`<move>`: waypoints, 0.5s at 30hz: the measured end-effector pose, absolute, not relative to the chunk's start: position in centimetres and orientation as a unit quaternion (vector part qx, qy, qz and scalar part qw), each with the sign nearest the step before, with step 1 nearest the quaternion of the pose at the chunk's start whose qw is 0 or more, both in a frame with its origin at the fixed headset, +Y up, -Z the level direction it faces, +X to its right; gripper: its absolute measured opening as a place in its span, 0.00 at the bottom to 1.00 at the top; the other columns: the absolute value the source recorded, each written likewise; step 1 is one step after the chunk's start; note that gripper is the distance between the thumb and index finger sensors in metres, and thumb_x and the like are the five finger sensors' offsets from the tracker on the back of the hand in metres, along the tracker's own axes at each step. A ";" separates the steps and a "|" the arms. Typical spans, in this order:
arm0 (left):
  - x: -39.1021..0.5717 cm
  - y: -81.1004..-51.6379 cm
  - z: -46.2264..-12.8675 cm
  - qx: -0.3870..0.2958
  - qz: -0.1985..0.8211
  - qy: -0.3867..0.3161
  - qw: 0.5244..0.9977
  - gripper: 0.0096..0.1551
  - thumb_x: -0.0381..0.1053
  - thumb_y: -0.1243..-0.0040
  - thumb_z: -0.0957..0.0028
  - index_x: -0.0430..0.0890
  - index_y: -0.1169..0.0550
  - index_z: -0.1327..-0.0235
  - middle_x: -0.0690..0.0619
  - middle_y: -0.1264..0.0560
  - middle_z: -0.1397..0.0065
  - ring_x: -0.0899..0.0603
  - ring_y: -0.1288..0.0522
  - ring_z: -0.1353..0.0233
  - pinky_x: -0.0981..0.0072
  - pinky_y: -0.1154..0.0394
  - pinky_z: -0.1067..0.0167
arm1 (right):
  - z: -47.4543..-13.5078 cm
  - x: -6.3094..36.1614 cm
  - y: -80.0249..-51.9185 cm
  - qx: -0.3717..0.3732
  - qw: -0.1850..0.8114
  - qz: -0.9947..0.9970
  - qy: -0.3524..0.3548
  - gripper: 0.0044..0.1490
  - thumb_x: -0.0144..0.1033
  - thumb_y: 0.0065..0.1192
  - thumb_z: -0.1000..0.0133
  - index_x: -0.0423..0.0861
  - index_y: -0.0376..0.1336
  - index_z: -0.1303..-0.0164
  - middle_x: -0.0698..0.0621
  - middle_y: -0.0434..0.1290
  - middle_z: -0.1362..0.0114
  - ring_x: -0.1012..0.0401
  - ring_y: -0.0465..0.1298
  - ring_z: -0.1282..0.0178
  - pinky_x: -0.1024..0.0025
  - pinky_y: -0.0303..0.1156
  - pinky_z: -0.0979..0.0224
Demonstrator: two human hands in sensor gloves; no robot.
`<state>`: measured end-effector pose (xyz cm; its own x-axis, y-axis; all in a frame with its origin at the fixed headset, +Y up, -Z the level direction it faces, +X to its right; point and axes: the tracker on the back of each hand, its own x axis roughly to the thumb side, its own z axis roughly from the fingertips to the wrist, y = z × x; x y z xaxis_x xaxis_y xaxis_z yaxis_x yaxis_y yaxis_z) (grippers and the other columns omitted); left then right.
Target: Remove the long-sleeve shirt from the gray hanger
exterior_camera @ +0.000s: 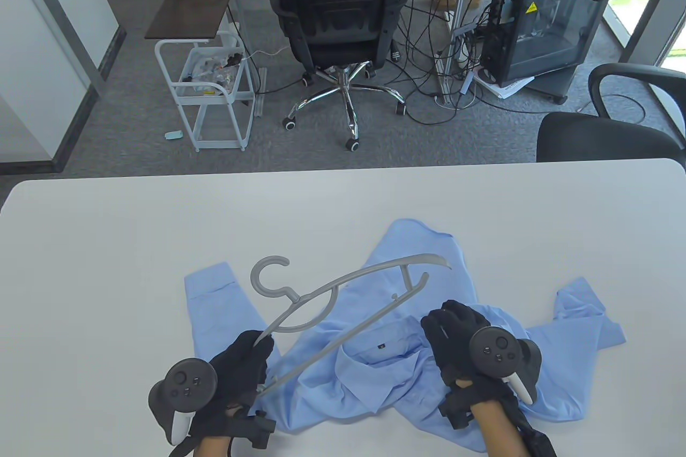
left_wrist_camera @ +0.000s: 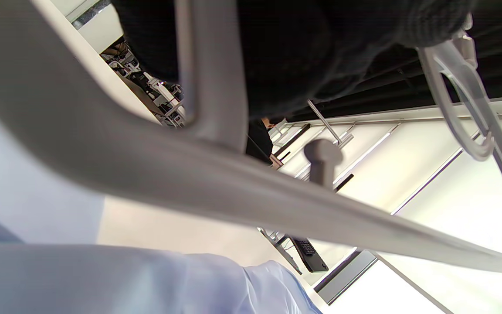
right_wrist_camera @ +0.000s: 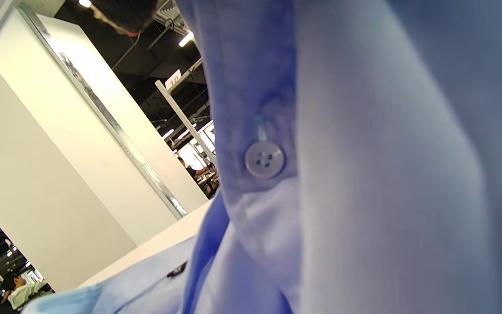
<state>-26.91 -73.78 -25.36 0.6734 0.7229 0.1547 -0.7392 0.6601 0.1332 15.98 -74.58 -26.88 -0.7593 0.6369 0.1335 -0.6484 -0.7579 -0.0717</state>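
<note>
A light blue long-sleeve shirt [exterior_camera: 407,371] lies crumpled on the white table [exterior_camera: 107,242]. The gray hanger [exterior_camera: 343,296] is lifted free above the shirt, tilted, with its hook [exterior_camera: 265,277] toward the far left. My left hand [exterior_camera: 241,366] grips the hanger's near left end; the hanger's bars [left_wrist_camera: 233,192] fill the left wrist view. My right hand [exterior_camera: 455,339] rests palm down on the shirt by the collar, fingers spread. The right wrist view shows shirt fabric [right_wrist_camera: 386,174] and a button [right_wrist_camera: 265,159] up close.
The shirt's sleeves spread to the left [exterior_camera: 214,291] and right [exterior_camera: 589,317]. Beyond the table's far edge stand a black office chair [exterior_camera: 337,23], a white cart [exterior_camera: 214,92], a computer case [exterior_camera: 541,28] and another chair [exterior_camera: 611,135].
</note>
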 end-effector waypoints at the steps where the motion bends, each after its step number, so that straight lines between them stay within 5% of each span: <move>1: -26.9 -73.8 -25.4 0.093 0.402 -0.044 0.910 0.29 0.74 0.49 0.50 0.58 0.17 0.50 0.69 0.19 0.72 0.59 0.15 0.68 0.57 0.23 0.38 | -26.8 15.9 -74.6 0.046 0.338 0.939 -0.051 0.42 0.58 0.50 0.32 0.33 0.68 0.31 0.27 0.60 0.19 0.24 0.56 0.22 0.17 0.44 0.31; 6: -27.1 -74.0 -25.5 0.073 0.443 -0.043 0.893 0.29 0.74 0.49 0.50 0.58 0.17 0.49 0.69 0.19 0.72 0.59 0.15 0.67 0.57 0.23 0.37 | -26.3 15.6 -74.1 0.048 0.337 0.937 -0.075 0.52 0.64 0.48 0.33 0.33 0.53 0.14 0.25 0.53 0.15 0.22 0.50 0.20 0.15 0.39 0.33; 15: -27.7 -74.2 -25.6 0.066 0.487 -0.030 0.870 0.29 0.73 0.49 0.49 0.58 0.17 0.49 0.69 0.19 0.72 0.59 0.15 0.67 0.57 0.23 0.37 | -26.4 15.6 -74.5 0.045 0.338 0.937 -0.073 0.53 0.64 0.47 0.32 0.33 0.50 0.12 0.24 0.51 0.15 0.20 0.48 0.21 0.15 0.38 0.33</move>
<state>-27.75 -74.19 -25.61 0.5230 0.8443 0.1168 -0.8523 0.5162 0.0848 15.65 -74.45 -26.44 -0.7675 0.6270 0.1334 -0.6401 -0.7609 -0.1066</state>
